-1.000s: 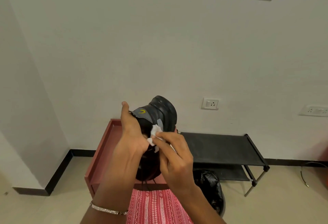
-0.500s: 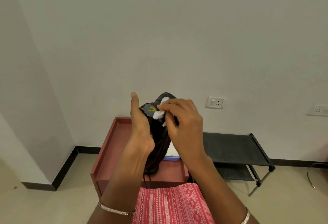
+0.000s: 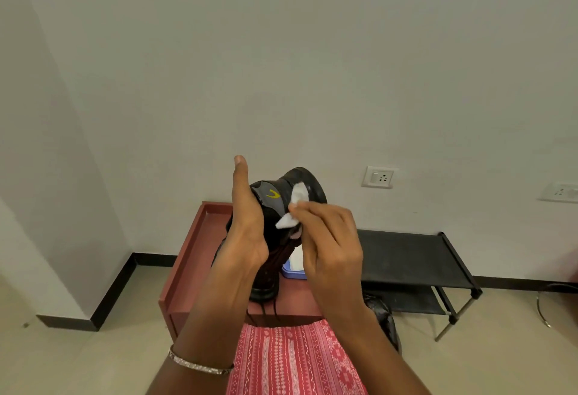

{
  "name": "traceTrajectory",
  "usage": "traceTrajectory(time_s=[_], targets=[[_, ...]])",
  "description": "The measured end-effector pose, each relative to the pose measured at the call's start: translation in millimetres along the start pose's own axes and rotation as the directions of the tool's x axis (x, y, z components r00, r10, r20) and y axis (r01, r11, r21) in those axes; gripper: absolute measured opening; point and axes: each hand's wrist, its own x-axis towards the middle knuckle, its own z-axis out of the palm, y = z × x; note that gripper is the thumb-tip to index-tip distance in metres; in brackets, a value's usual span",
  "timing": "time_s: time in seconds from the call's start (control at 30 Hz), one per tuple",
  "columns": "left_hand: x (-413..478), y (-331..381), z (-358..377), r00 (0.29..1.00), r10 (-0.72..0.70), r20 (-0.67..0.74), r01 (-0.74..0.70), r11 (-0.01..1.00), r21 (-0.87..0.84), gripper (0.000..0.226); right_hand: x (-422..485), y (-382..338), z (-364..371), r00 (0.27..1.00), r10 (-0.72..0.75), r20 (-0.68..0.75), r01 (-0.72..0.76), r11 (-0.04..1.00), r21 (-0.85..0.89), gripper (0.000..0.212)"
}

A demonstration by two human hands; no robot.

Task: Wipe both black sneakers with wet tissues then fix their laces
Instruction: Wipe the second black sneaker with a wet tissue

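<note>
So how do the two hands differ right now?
The left hand holds the sneaker up, thumb pointing straight up; the right hand pinches the tissue against the sneaker. The left wrist shows a bracelet; the right wrist shows none. Both touch the sneaker.

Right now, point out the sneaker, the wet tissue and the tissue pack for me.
sneaker [image 3: 305,180]: head view, on its black toe end, held up.
wet tissue [image 3: 298,195]: head view, on the white upper fold against the sneaker.
tissue pack [image 3: 294,266]: head view, on the white top above the blue edge.
</note>
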Motion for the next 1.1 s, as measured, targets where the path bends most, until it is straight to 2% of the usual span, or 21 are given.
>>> traceTrajectory(time_s=[0.17, 0.3, 0.37, 0.5, 0.63, 0.73, 0.93, 1.1], targets=[[-0.6, -4.0, 9.6, 0.995, -0.054, 0.088, 0.052, 0.999, 0.015, 0.090, 18.0, 4.2, -2.8, 0.998, 0.038, -0.056, -0.040, 0.999, -0.033, 0.028], [-7.6, -7.9, 16.2, 0.980, -0.051, 0.194, 0.069, 0.994, -0.087, 0.079, 51.7, 15.6, -7.2, 0.990, 0.131, 0.054, -0.127, 0.990, -0.064, 0.033], [-6.0, -4.8, 12.2, 0.982, -0.047, 0.183, 0.061, 0.995, -0.075, 0.082, 49.3, 20.9, -11.0, 0.987, 0.136, 0.083, -0.132, 0.990, -0.044, 0.035], [-2.7, 1.5, 1.5, 0.998, -0.036, 0.054, 0.036, 0.999, -0.001, 0.085, 10.5, 18.6, -17.7, 0.992, 0.128, 0.010, -0.128, 0.992, 0.008, 0.041], [-2.2, 2.5, -1.0, 0.999, -0.024, -0.032, 0.024, 1.000, -0.012, 0.079, -18.3, 11.8, -19.4, 0.989, 0.148, -0.012, -0.148, 0.988, 0.044, 0.032], [-2.5, 1.4, 3.8, 1.000, -0.025, -0.009, 0.025, 1.000, 0.005, 0.073, 0.9, 13.5, -20.7, 0.984, 0.171, -0.057, -0.166, 0.983, 0.072, 0.025], [-5.0, -3.1, 8.6, 0.996, -0.037, 0.080, 0.036, 0.999, 0.009, 0.071, 50.0, 18.9, -20.0, 0.985, 0.170, 0.017, -0.170, 0.978, 0.124, 0.022], [-4.0, -5.8, 10.0, 0.992, -0.021, 0.127, 0.034, 0.994, -0.106, 0.071, 47.4, 16.1, -13.0, 0.991, 0.129, -0.024, -0.128, 0.991, 0.028, 0.028]])
